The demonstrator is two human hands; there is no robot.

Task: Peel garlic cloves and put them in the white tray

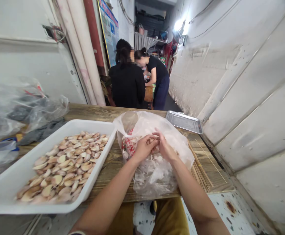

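Note:
In the head view my left hand and my right hand meet above an open, whitish plastic bag with red print. My left thumb and forefinger are pinched together. My right fingertips press in against them, with one finger raised. Whatever sits between the fingertips is too small and covered to make out. Inside the bag, beneath my hands, lie pale papery garlic skins and some pinkish pieces. To the left, a white tray holds many unpeeled garlic cloves in a broad layer.
A bundle of thin bamboo sticks lies right of the bag, with a few loose ones. Behind it is a metal tray. Clear plastic bags crowd the wooden table's left end. Two people in black tops are beyond it.

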